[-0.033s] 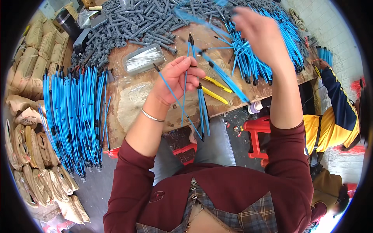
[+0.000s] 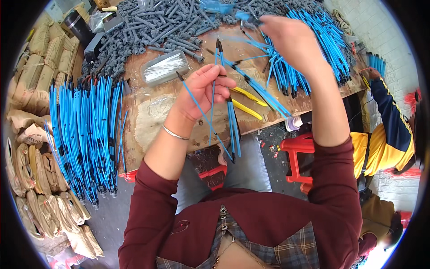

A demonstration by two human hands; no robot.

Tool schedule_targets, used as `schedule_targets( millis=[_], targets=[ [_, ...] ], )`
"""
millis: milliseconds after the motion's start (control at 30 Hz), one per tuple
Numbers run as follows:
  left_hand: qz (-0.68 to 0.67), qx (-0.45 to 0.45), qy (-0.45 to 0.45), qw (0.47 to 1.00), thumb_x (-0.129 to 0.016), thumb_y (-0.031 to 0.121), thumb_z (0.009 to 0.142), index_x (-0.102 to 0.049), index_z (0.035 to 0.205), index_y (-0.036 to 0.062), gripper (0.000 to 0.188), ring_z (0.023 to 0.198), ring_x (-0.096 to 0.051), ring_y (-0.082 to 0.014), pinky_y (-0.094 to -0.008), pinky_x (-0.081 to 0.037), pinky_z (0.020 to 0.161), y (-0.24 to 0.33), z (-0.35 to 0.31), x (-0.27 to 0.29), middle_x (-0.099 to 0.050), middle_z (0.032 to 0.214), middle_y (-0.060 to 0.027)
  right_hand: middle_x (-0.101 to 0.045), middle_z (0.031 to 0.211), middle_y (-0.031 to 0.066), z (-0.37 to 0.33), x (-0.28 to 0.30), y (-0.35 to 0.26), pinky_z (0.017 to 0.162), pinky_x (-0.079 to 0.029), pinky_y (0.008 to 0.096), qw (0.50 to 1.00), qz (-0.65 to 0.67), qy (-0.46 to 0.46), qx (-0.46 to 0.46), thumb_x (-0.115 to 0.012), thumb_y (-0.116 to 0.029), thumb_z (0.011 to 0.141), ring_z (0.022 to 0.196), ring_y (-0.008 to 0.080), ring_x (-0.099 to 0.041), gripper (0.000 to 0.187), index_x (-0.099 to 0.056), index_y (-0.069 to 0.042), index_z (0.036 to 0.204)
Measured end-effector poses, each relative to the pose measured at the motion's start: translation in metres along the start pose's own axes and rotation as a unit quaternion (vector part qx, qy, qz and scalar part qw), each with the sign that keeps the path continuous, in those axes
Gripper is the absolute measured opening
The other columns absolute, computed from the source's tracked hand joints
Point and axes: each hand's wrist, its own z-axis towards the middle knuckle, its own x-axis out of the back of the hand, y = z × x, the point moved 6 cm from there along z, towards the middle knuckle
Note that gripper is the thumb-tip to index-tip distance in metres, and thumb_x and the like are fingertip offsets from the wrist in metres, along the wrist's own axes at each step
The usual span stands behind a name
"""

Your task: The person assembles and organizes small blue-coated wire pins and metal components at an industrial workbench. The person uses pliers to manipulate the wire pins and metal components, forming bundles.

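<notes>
My left hand (image 2: 204, 87) is raised over the table's front edge, fingers curled round several thin blue tubes (image 2: 196, 99) with black ends. The tubes cross and hang below the fingers. My right hand (image 2: 291, 42) is farther off, over the near-left side of a heap of similar blue tubes (image 2: 329, 38). Motion smears its fingertips, and a blurred blue shape (image 2: 242, 15) shows beside them; whether they grip it is unclear. Beyond and to the right of my left hand lies a slanting bunch of blue tubes (image 2: 264, 94). Yellow tool handles (image 2: 247, 109) lie under it.
A clear box of thin white strips (image 2: 165, 67) stands left of centre, below a large pile of grey plastic parts (image 2: 156, 22). Blue tubes (image 2: 85, 130) hang over the table's left edge. Paper sacks (image 2: 40, 175) are stacked at left; a red stool (image 2: 295, 157) and another person (image 2: 385, 134) are at right.
My right hand has moved slightly left and away, and the blurred blue shape near its fingers has changed form. My left hand and its tubes have hardly moved.
</notes>
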Motion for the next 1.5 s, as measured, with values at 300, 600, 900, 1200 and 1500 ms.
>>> schedule_targets(
  millis=[300,600,900,1200,1500],
  targets=[
    [0.007,-0.002,0.076,0.997,-0.047,0.014,0.091,-0.055,0.097,0.0043,0.014,0.068,-0.065,-0.0213,-0.0246,-0.054,0.053,-0.006,0.0,0.016,-0.064,0.095,-0.0207,-0.059,0.083,0.0184,0.047,0.002,-0.012,0.062,-0.047,0.0351,0.99,0.028,0.13,0.046,-0.05,-0.013,0.084,0.073,0.0295,-0.06,0.019,-0.054,-0.002,0.099],
    [-0.044,-0.066,-0.02,0.997,-0.05,0.016,0.091,-0.051,0.104,0.0044,0.017,0.072,-0.062,-0.0193,-0.027,-0.051,0.057,0.004,-0.006,-0.001,-0.063,0.098,-0.0161,-0.058,0.065,0.0045,-0.05,0.006,-0.048,0.052,-0.047,0.0245,0.758,0.562,-0.283,-0.175,-0.052,-0.023,0.089,0.061,0.0099,-0.058,0.025,-0.056,0.0,0.081],
    [-0.023,-0.143,0.02,0.989,-0.043,0.013,0.092,-0.05,0.109,0.0069,0.02,0.057,-0.054,-0.0124,-0.024,-0.042,0.048,0.009,-0.003,0.0,-0.061,0.082,-0.0107,-0.059,0.075,0.0114,-0.121,-0.04,-0.015,0.063,-0.047,0.0308,0.928,0.291,-0.199,-0.115,-0.06,-0.017,0.083,0.07,0.0244,-0.06,0.017,-0.059,0.0,0.08],
    [-0.026,-0.065,-0.191,0.979,-0.041,0.007,0.09,-0.05,0.105,0.0017,0.018,0.035,-0.038,-0.0079,-0.0225,-0.029,0.034,0.005,-0.022,-0.032,-0.058,0.067,-0.0106,-0.057,0.088,0.0172,-0.149,-0.084,0.002,0.069,-0.047,0.0397,0.978,0.062,-0.192,-0.058,-0.06,-0.016,0.079,0.084,0.0326,-0.057,0.017,-0.056,-0.002,0.088],
    [-0.011,-0.106,-0.072,0.992,-0.04,0.008,0.091,-0.05,0.104,0.0026,0.017,0.037,-0.04,-0.0087,-0.0238,-0.031,0.036,0.009,-0.013,-0.016,-0.058,0.067,-0.0092,-0.058,0.075,0.0175,-0.119,-0.076,0.005,0.064,-0.048,0.0427,0.956,-0.003,-0.283,-0.077,-0.054,-0.019,0.08,0.073,0.0341,-0.06,0.016,-0.054,-0.003,0.085]
  ],
)
